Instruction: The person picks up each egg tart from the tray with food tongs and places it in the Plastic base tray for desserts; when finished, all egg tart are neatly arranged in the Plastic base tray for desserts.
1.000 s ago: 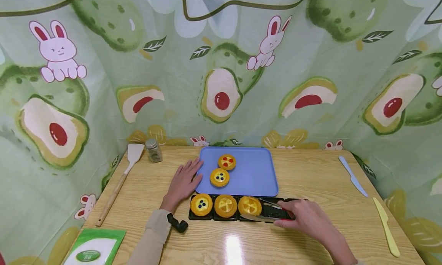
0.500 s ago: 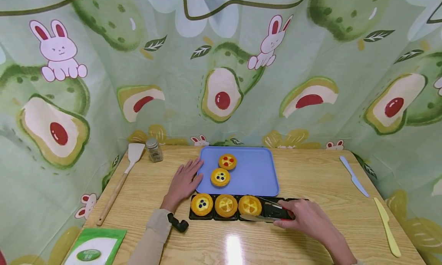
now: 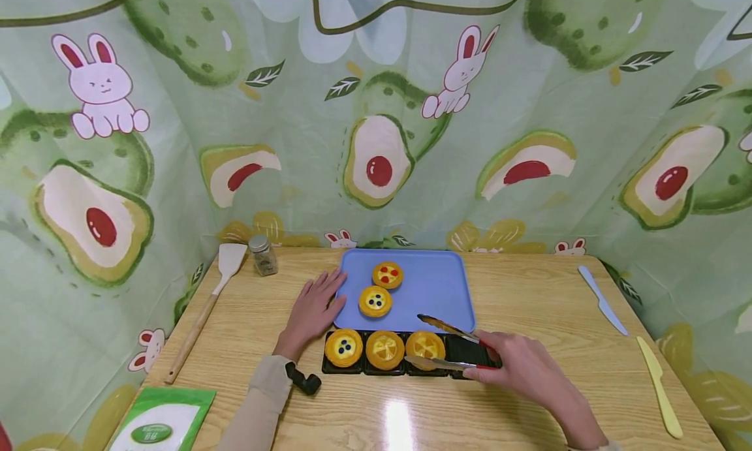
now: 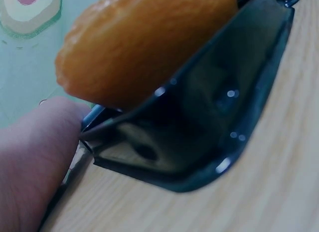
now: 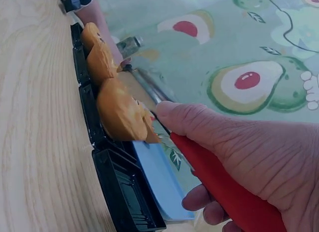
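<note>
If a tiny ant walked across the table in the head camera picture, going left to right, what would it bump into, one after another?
Spatula → glass jar → left hand → blue tray → right hand holding tongs → blue knife → yellow knife.

Tongs [image 3: 451, 329] are noted as red-handled, tarts [image 3: 384, 350] golden, tray [image 3: 431, 284] plain blue, compartmented holder [image 3: 462, 348] black. The backdrop cloth [image 3: 305, 196] is patterned with green avocados [image 3: 376, 141] and white rabbits [image 3: 101, 89].

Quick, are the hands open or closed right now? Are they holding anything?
Left hand: open, at the edge of the tray.
Right hand: closed, holding the tongs.
</note>
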`<state>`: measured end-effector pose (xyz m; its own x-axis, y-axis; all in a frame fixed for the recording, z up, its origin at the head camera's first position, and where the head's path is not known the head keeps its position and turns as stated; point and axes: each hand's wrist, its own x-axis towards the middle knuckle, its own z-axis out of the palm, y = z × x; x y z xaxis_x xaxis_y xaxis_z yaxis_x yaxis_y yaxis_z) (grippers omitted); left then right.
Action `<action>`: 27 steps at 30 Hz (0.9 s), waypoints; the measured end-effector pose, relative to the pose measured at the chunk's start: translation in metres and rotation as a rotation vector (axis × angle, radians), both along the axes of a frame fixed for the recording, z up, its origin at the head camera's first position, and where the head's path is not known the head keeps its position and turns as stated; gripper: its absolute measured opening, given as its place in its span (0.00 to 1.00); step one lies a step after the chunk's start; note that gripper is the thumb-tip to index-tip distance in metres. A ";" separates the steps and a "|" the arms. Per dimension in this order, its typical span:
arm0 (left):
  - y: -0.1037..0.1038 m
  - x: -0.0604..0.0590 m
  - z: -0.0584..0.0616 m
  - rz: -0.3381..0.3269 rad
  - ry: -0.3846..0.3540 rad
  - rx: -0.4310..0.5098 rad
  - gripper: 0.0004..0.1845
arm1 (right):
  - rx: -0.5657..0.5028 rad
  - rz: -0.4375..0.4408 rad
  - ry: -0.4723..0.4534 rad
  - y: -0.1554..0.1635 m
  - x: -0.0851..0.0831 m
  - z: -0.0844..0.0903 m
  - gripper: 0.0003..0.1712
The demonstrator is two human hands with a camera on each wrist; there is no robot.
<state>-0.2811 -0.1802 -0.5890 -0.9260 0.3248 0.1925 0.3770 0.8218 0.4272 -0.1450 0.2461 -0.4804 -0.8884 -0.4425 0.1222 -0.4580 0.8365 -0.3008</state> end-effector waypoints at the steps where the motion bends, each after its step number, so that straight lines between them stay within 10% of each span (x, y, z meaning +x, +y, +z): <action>1: 0.000 0.000 0.000 0.000 0.002 0.002 0.32 | 0.001 -0.009 -0.001 -0.001 -0.001 0.001 0.26; 27: 0.000 0.000 -0.002 -0.011 0.051 0.007 0.32 | -0.155 -0.068 0.045 -0.022 -0.040 0.013 0.25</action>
